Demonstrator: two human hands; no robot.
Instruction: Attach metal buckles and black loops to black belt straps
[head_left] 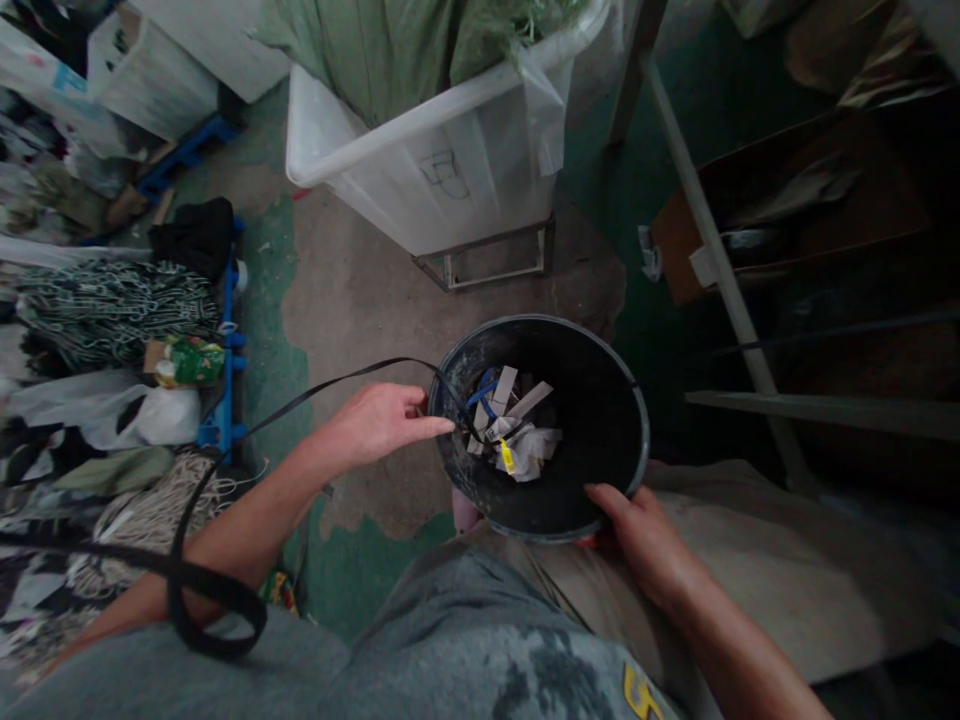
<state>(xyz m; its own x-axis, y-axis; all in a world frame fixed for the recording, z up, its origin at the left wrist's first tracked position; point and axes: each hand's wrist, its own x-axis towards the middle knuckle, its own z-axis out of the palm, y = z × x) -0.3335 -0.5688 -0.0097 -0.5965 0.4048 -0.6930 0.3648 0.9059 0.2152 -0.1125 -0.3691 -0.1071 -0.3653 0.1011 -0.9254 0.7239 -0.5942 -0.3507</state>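
A black bucket point(592, 420) stands on the floor in front of me, with scraps of paper, tape and a yellow tag point(508, 457) at its bottom. My right hand point(637, 535) grips the bucket's near rim. My left hand point(379, 420) is at the bucket's left rim, fingers pinched on a long black strap point(330, 382). The strap runs from the bucket's inside, over the rim, and loops back around my left forearm point(217, 600).
A large white bin point(450, 160) on a metal frame holds green sacks behind the bucket. Piles of cord, bags and a blue pallet point(225, 330) lie at the left. A metal shelf frame point(720, 260) with cardboard stands at the right.
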